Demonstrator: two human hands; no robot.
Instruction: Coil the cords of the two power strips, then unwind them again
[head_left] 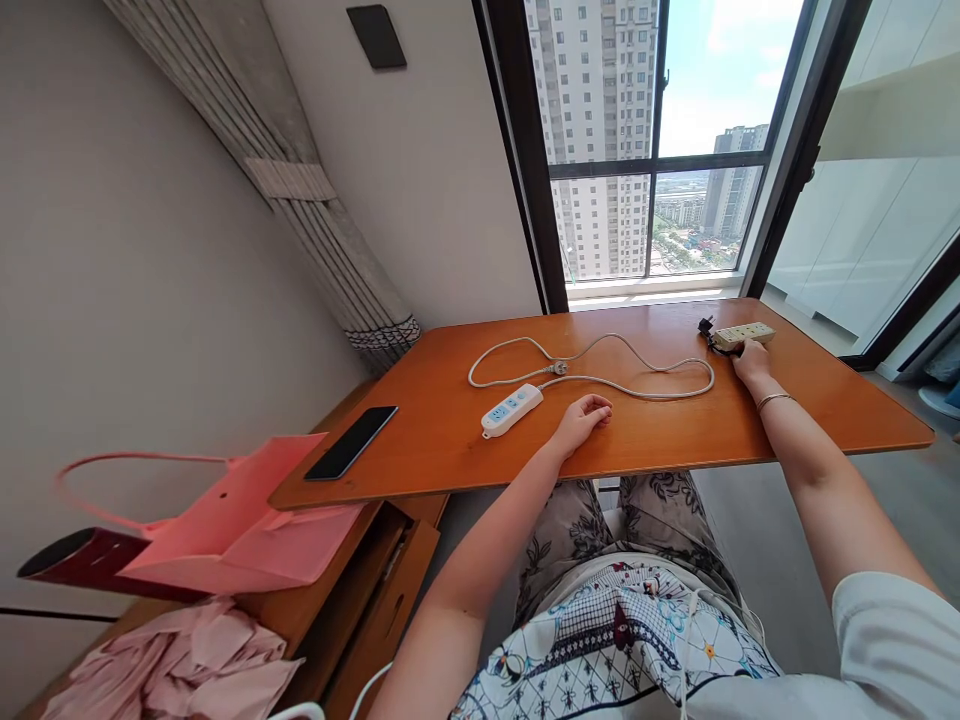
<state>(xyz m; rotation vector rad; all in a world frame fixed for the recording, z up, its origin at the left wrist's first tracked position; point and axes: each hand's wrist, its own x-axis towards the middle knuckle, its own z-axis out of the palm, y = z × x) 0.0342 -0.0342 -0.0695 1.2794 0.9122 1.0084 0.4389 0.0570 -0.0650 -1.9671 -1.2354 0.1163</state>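
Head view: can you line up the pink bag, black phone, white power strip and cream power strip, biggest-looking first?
1. pink bag
2. black phone
3. white power strip and cream power strip: too alike to rank

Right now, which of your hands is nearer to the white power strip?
Left. The left hand is a little to the right of the white power strip; the right hand is much farther right, at the cream power strip.
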